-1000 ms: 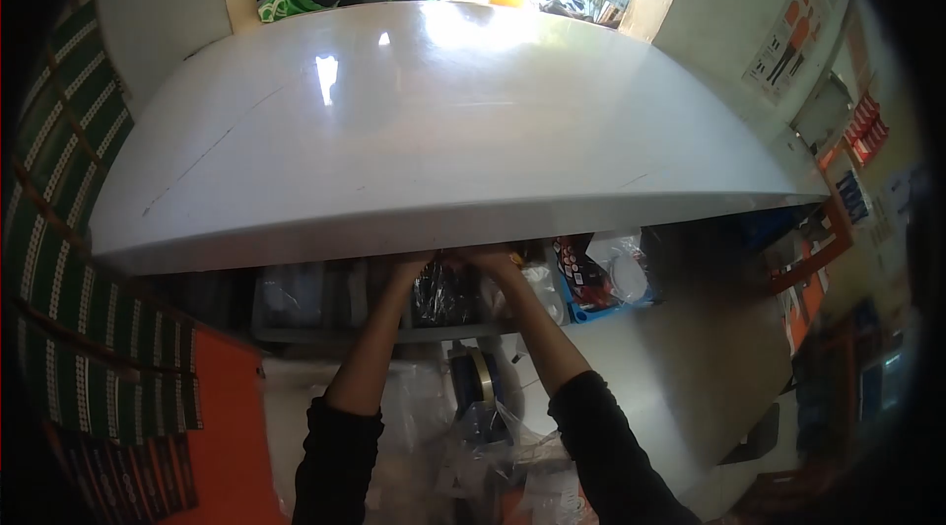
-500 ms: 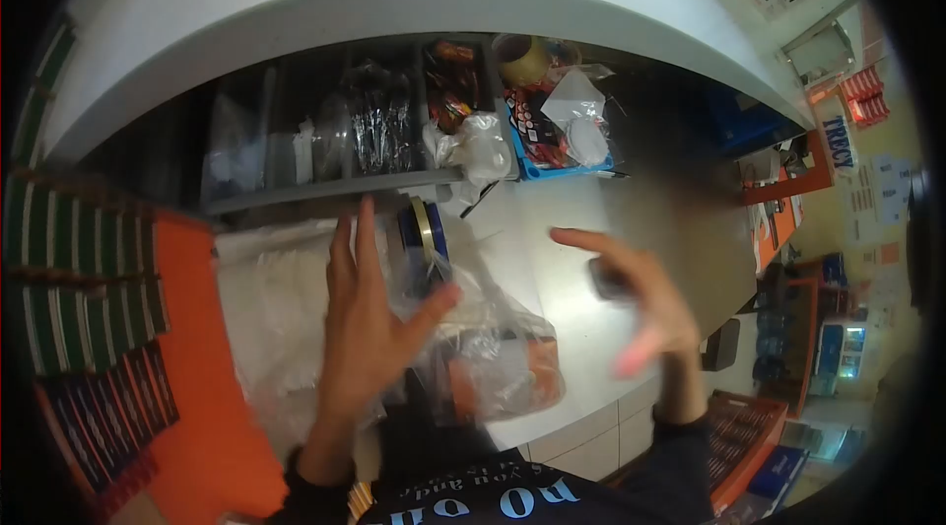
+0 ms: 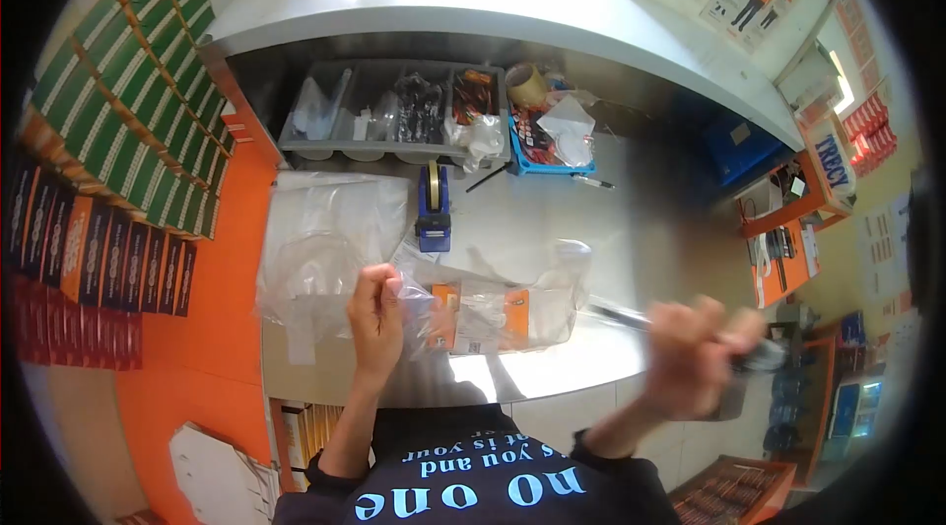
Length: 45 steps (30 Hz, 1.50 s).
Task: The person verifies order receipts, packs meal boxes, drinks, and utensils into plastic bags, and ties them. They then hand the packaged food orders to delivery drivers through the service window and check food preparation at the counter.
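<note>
My left hand [image 3: 377, 323] is closed on the gathered end of a clear plastic bag [image 3: 483, 313], which lies stretched to the right over the counter and shows orange items inside. To the right, my right hand [image 3: 695, 357] is blurred by motion, its fingers curled round a thin, dark, shiny object [image 3: 619, 312] that I cannot make out. Beyond the bag stands a blue tape dispenser [image 3: 434, 210]. A stack of clear plastic bags [image 3: 330, 229] lies at the left, beside my left hand.
A grey divided tray [image 3: 365, 147] with wrapped cutlery sits under the raised white ledge [image 3: 414, 22]. Beside it is a blue basket [image 3: 554, 168]; two pens lie near. Green boxes [image 3: 118, 101] line the left side. A blue bin [image 3: 741, 145] stands at the right.
Both hands have left the tray under the ledge. My left hand has closed on the bag, and my right hand has moved right and closed round something. The view has tilted down.
</note>
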Available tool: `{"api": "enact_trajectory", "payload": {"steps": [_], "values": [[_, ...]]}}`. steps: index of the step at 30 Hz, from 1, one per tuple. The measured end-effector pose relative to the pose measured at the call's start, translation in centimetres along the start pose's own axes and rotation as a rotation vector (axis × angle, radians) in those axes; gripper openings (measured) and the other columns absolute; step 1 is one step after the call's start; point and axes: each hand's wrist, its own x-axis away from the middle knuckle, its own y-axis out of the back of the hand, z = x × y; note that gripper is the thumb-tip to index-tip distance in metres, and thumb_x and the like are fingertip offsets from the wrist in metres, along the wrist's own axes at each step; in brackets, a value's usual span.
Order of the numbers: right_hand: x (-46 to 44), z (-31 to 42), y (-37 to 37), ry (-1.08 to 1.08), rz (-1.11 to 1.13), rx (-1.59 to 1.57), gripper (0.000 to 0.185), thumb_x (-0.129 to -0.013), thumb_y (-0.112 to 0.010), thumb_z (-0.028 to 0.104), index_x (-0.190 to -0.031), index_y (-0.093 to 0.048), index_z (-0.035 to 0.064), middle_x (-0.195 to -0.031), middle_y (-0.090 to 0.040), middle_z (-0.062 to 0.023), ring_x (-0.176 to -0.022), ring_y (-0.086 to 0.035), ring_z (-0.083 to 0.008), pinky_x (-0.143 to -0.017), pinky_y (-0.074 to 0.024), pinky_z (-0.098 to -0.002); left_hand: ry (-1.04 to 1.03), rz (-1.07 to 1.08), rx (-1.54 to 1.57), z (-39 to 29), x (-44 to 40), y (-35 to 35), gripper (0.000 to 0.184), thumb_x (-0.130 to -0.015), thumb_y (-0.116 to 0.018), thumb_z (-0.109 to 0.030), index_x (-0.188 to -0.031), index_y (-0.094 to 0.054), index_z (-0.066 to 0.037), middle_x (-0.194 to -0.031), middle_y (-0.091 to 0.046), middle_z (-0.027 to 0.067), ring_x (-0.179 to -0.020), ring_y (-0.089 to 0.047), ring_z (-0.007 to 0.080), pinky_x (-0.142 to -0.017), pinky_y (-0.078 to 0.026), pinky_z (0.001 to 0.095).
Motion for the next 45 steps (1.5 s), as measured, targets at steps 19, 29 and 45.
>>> {"api": "enact_trajectory", "payload": {"steps": [19, 29, 45], "values": [[-2.5, -6.5, 0.7, -0.6, 1.144, 1.012, 0.043, -0.065, -0.075, 0.034, -0.095, -0.054, 0.0131, -0.048, -0.049, -0.0055, -0.041, -0.049, -0.0247, -0.044, -0.0409, -0.0328, -0.539, 0.59, 0.01, -7.8, 1.0, 1.0, 0.03, -0.063, -0.076, -0.016, -0.088, -0.06, -0.012, -0.082, -0.065, 0.003, -0.076, -0.063, 0.0161, -0.063, -0.05, 0.0286], [-2.1, -2.4, 4.3, -0.571, 0.743, 1.146, 0.088, -0.05, -0.081, 0.037, -0.123, -0.047, 0.0032, -0.122, -0.044, -0.0197, -0.114, -0.041, -0.0326, -0.095, -0.0331, -0.0413, -0.146, 0.717, -0.359, 11.5, 7.0, -5.8, 0.068, -0.06, -0.07, -0.013, -0.122, -0.042, -0.008, -0.113, -0.051, 0.0081, -0.119, -0.038, 0.0301, -0.103, -0.018, 0.0524], [-1.0, -3.1, -2.2, 0.447, 0.182, 1.427, 0.055, -0.076, -0.062, 0.052, -0.091, -0.054, -0.0009, -0.083, -0.063, -0.0171, -0.073, -0.065, -0.0221, -0.061, -0.0527, -0.0296, 0.321, 1.31, 0.619, -3.7, 1.7, -8.5, 0.028, -0.084, -0.049, -0.023, -0.101, -0.055, -0.001, -0.082, -0.064, 0.0099, -0.076, -0.06, 0.0205, -0.074, -0.046, 0.0328]]}}
